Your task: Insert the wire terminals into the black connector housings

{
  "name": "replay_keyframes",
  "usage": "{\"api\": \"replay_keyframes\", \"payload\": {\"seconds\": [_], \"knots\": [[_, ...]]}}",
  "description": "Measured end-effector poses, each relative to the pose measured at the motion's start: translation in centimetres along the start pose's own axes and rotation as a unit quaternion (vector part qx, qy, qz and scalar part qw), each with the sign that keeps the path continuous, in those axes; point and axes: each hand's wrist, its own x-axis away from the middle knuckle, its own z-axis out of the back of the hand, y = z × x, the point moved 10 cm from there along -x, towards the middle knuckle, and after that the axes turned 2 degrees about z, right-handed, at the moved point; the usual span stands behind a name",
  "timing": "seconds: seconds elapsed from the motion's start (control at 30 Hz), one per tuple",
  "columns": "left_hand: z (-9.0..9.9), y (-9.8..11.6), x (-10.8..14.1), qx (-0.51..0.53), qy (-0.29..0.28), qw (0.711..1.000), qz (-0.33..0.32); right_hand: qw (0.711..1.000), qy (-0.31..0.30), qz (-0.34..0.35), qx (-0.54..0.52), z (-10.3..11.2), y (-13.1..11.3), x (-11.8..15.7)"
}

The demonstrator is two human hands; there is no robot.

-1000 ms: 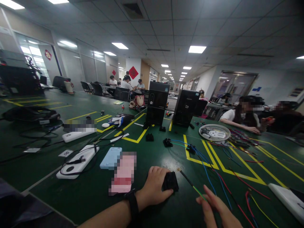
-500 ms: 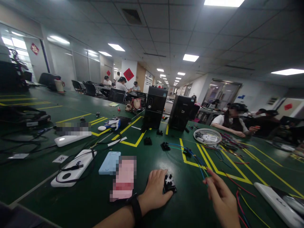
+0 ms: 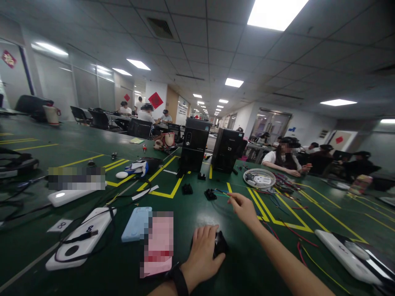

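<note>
My left hand (image 3: 205, 248) lies low over a small black block with metal parts (image 3: 220, 243). The thumb is against its near side and the fingers are bent over its left side, hiding much of it. Farther out, my right hand (image 3: 243, 207) is closed in a pinch on thin wires (image 3: 224, 193), blue and green as far as they show. These wires lead left to a black connector block (image 3: 210, 194) on the green table. A second black block (image 3: 187, 189) sits to the left of that one, and another black piece (image 3: 201, 176) behind.
Two black computer towers (image 3: 195, 146) stand at the back. A white basket (image 3: 259, 179) holds small parts beside tangled wires (image 3: 285, 183). A pink blurred phone-like object (image 3: 159, 242), a blue case (image 3: 136, 224) and white power banks (image 3: 83, 236) lie left. A co-worker (image 3: 282, 160) sits at right.
My right hand has moved forward and left along the wires, toward the black connector block. My left hand stays on its block, now covering more of it. The view has turned slightly right.
</note>
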Motion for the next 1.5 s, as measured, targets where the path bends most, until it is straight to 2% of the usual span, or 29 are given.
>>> {"api": "replay_keyframes", "payload": {"seconds": [0.17,0.33,0.53,1.5], "knots": [[0.2,0.2,-0.3,-0.007,-0.003,1.0,-0.012,0.994,-0.034,-0.003,0.106,-3.6,-0.5,-2.9],[0.0,0.2,-0.2,-0.02,-0.007,1.0,-0.014,0.981,-0.046,-0.026,0.187,-5.1,0.1,-4.6],[-0.3,-0.1,-0.3,-0.047,-0.002,0.999,-0.008,0.97,-0.073,-0.041,0.228,-5.7,1.2,-5.2],[0.0,0.0,-0.3,-0.063,-0.009,0.998,-0.005,0.951,-0.124,-0.01,0.282,-7.1,2.0,-5.5]]}}
